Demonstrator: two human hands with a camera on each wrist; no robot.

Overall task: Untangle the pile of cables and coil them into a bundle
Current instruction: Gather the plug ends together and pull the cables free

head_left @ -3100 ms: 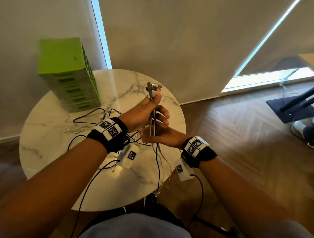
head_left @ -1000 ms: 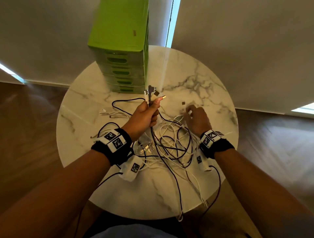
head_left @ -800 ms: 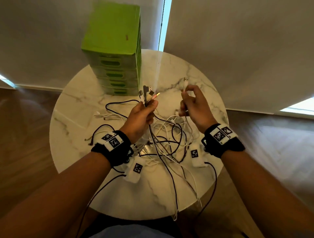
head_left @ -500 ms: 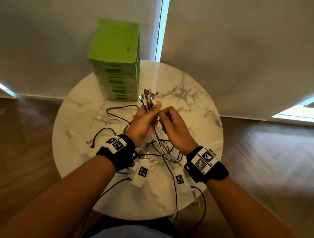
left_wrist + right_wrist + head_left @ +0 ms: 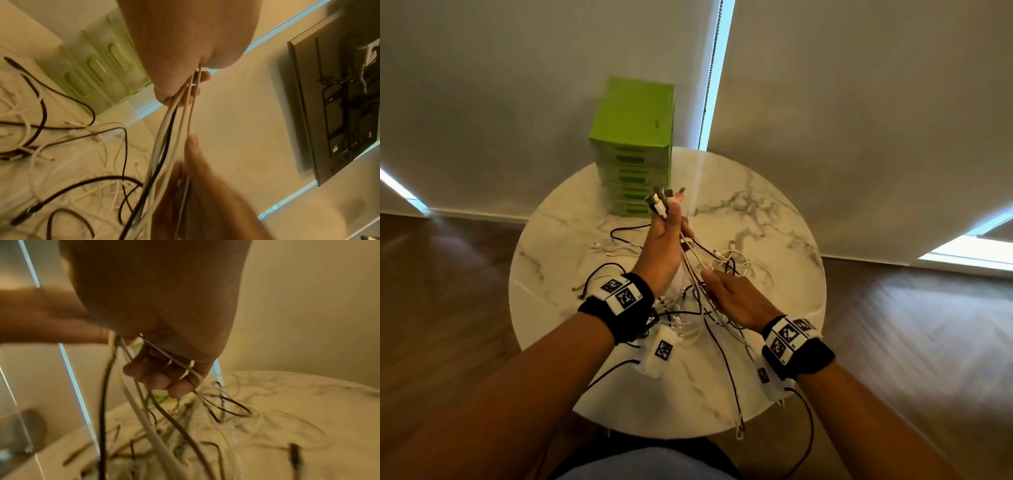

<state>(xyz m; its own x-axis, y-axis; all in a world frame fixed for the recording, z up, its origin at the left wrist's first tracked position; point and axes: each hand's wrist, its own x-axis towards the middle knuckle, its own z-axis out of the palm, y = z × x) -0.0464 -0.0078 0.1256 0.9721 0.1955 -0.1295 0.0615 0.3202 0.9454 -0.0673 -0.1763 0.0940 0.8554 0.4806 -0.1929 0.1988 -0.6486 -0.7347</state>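
White and black cables (image 5: 690,255), several, gathered near their plug ends in the left hand (image 5: 664,246), whose fingers (image 5: 202,78) are curled round them; plugs (image 5: 662,200) fan out above the fist, raised over the counter (image 5: 774,212); strands run down from the fist towards the near edge, taut between the two hands; right hand (image 5: 736,298) lower and nearer the person, its fingers (image 5: 156,379) curled with pale strands passing through them, so it grips the same cables further down their length; loose pile (image 5: 736,267) of white and black leads lies on the round marble counter beneath and beside the hands, loops overlapping; one black lead (image 5: 732,387) trails over the near rim, ending in a white plug; separate white lead (image 5: 616,248) lies flat to the left of the raised hand; green drawer unit (image 5: 635,144), stacked, stands upright at the far side of the counter, against pale roller blinds (image 5: 859,102); wooden floor (image 5: 928,342) all round; black wristbands with printed square markers on both wrists.
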